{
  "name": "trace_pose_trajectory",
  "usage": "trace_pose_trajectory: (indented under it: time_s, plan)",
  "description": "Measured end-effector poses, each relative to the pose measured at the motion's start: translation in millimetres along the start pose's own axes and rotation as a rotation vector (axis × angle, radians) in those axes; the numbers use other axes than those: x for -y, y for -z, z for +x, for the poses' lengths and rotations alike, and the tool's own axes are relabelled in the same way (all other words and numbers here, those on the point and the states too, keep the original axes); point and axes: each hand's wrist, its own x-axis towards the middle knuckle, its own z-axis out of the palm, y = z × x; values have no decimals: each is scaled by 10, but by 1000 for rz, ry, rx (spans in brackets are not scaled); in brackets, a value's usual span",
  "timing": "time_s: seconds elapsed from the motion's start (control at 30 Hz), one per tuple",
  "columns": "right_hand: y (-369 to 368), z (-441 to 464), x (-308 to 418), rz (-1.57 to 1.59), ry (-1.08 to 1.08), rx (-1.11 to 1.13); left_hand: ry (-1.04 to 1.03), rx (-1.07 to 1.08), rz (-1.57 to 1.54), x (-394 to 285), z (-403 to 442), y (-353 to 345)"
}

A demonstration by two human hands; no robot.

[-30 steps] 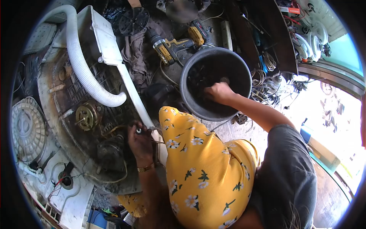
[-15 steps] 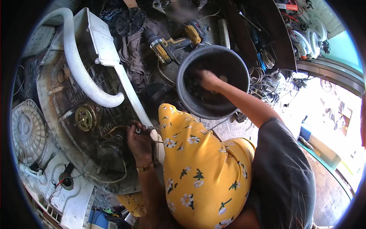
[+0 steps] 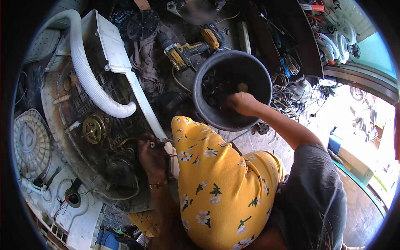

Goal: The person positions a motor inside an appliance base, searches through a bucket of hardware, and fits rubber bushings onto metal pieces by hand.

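Note:
Inside a dark grey bucket [image 3: 266, 79], my right hand [image 3: 242, 103] reaches down among small dark parts [image 3: 212, 87]; its fingertips are hidden in shadow, so anything in them cannot be made out. A round brass-coloured piece [image 3: 242, 87] lies just above that hand. My left hand [image 3: 151, 156], with a gold-coloured watch band [image 3: 158, 184] at the wrist, is closed around a small ring-ended part [image 3: 153, 145]. It stays beside the white bar [image 3: 146, 104] and right of a dark motor [image 3: 119, 166].
A yellow and black drill [image 3: 179, 54] lies left of the bucket. The white corrugated hose [image 3: 85, 71] arches over a rusty tub frame with a brass-coloured motor [image 3: 94, 129]. Tangled cables [image 3: 291, 100] lie right of the bucket. A round lid [image 3: 31, 137] is far left.
My right hand has moved inside the bucket, first left over the dark parts, then back right and lower. My left hand keeps its hold with a slight turn. The view has shifted slightly.

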Motion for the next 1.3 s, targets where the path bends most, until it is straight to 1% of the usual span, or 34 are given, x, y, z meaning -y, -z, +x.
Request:
trace_pose_trajectory:
  time_s: [0.03, 0.13, 0.23, 0.33, 0.43, 0.53, 0.63, 0.7, 0.77, 0.8, 0.83, 0.87, 0.9, 0.97, 1.03, 1.07, 1.1, 1.17, 1.3]
  plan:
    - [3, 65, 5, -10, -43, -55, -3, -4, 0, 7, -9, -14]
    - [58, 306, 19, -11, -73, -254, 5, -11, 23, 20, 7, 4]
    - [94, 487, 63, -142, -75, -172, -1, 42, 37, 20, 28, 37]
    - [-18, 566, 118, -241, -39, -171, 8, 6, 5, 17, 36, 60]
    - [87, 458, 165, -260, 89, -58, -2, -25, 3, -3, 12, 6]
    - [214, 102, 261, -192, 269, 18, 14, -78, 4, -47, -67, -73]
    - [292, -395, 188, 93, 143, -583, -81, -109, 279, -49, -26, -61]
    - [266, -731, 57, 321, -236, -862, -277, 1, 608, 33, 136, -131]
    - [88, -976, -254, 596, -472, -781, -333, 159, 767, 65, 382, -299]
    - [-156, -1018, -433, 409, -511, -831, -287, 263, 760, 79, 524, -439]
    - [-123, -1117, -302, 564, -565, -669, -277, 330, 784, 170, 706, -527]
    - [-331, -1129, -302, 586, -517, -670, -208, 387, 824, 202, 835, -637]
    - [-530, -1092, -315, 610, -465, -670, -80, 406, 884, 170, 865, -773]
    - [-531, -1002, -209, 1336, -643, -228, -22, 412, 952, 55, 761, -1037]
    - [-613, -857, -149, 1588, -622, -144, -70, 368, 890, -106, 632, -1119]
    - [-644, -791, -140, 1669, -561, -173, -124, 359, 867, -203, 564, -1085]
    - [-543, -805, -83, 1657, -533, -193, -181, 378, 878, -343, 441, -1066]
    - [-479, -791, -93, 1686, -468, -138, -363, 367, 856, -575, 205, -951]
    - [-256, -1067, 139, 1592, -375, -144, -667, 309, 1031, -1054, -574, -1081]
